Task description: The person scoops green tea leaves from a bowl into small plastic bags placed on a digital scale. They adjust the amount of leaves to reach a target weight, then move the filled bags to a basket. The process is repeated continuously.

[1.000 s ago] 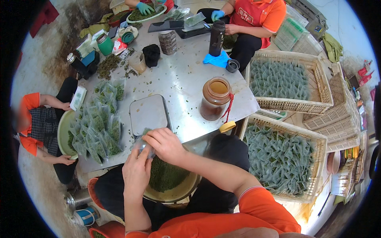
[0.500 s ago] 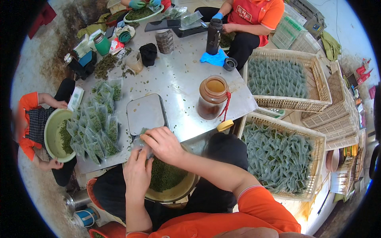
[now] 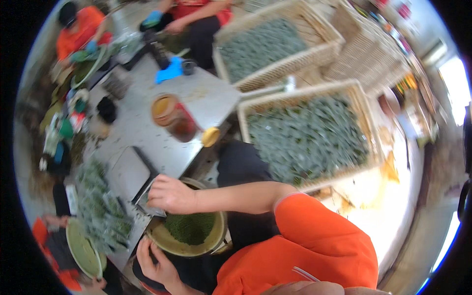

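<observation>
My right hand [image 3: 171,194] is closed on a small clear plastic bag [image 3: 151,205] at the near edge of the flat scale [image 3: 129,169]. What is inside the bag is hard to make out through the blur. My left hand [image 3: 156,264], fingers apart and holding nothing, is beside the left rim of a wide bowl [image 3: 222,235]. Dark green, loose dried leaf material [image 3: 192,227] fills the bowl's bottom. Left of the scale lies a heap of filled clear bags [image 3: 101,209].
Two cream crates, a near one [image 3: 376,152] and a far one [image 3: 337,42], hold rows of filled bags. A brown jar [image 3: 174,120] stands on the metal table [image 3: 142,105] with a yellow lid [image 3: 210,136] nearby. Co-workers sit at the far side and at left, one beside a green basin [image 3: 73,236].
My view has swung to the right. My left hand has come away from the bag and opened, while my right hand has carried the bag to the scale's edge.
</observation>
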Available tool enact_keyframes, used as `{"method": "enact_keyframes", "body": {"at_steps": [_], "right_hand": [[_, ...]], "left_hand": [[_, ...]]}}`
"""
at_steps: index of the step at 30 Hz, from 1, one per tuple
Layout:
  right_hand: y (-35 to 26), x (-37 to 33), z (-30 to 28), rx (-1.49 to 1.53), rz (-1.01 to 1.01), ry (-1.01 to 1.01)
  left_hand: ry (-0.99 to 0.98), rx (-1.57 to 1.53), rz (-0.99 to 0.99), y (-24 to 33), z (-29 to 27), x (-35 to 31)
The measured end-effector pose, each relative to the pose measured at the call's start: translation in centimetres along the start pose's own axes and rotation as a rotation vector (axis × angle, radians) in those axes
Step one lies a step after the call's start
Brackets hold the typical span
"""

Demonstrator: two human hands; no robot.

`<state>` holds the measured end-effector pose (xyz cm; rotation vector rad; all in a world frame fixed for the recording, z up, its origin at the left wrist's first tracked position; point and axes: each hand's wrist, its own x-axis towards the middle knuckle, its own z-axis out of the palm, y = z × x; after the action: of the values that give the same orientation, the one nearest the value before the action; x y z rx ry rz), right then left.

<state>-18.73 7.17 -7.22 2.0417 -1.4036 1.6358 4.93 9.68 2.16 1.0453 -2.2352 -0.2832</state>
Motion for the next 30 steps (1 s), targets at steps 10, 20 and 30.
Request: {"method": "enact_keyframes", "body": {"at_steps": [10,20,30], "right_hand": [[-5.5,-13.9,-36.2,-0.874,0.586,0.142],[5.7,-23.4,-67.5,-1.382,1.353,0.095],[12.6,-40.0,-68.8,-1.361,1.477,-0.051]], "left_hand": [[-0.478,-0.176,0.169,4.5,7.1,-0.8],[-0.622,-0.132,0.305,8.4,11.7,0.1],[-0.695,-0.043,0.211,10.1,12.6,0.0]]}}
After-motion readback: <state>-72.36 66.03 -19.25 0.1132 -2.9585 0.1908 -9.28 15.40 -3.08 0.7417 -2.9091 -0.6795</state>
